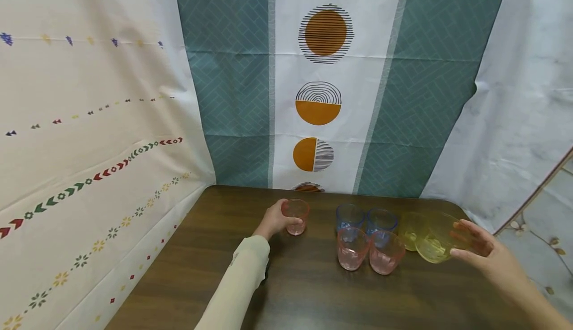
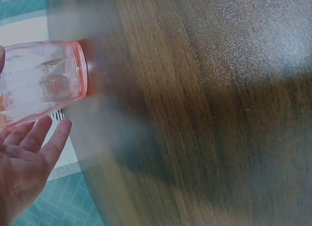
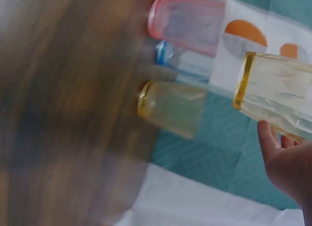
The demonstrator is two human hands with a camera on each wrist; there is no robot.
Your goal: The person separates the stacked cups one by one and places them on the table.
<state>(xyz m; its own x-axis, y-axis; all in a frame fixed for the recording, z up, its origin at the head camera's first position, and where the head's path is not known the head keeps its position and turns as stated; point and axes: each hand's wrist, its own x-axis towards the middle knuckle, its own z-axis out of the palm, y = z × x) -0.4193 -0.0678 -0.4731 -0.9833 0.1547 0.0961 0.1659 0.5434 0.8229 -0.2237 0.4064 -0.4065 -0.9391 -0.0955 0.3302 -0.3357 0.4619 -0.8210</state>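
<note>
My left hand [image 1: 278, 219] grips a clear pink drinking glass [image 1: 297, 213] by its side at the back middle of the table. In the left wrist view this pink glass [image 2: 46, 80] has its base towards the wood; whether it touches is hard to tell. At the right, my right hand [image 1: 485, 250] holds a yellow glass [image 1: 434, 248], tilted in the head view. The right wrist view has that yellow glass [image 3: 278, 92] raised off the table, near a second yellow glass [image 3: 173, 106] standing on it.
Left of the standing yellow glass [image 1: 409, 233] are two blue glasses [image 1: 349, 215] at the back. Two pink glasses [image 1: 351, 255] stand in front of them, close together. Patterned cloths [image 1: 233, 96] hang behind and beside the brown wooden table [image 1: 313, 300].
</note>
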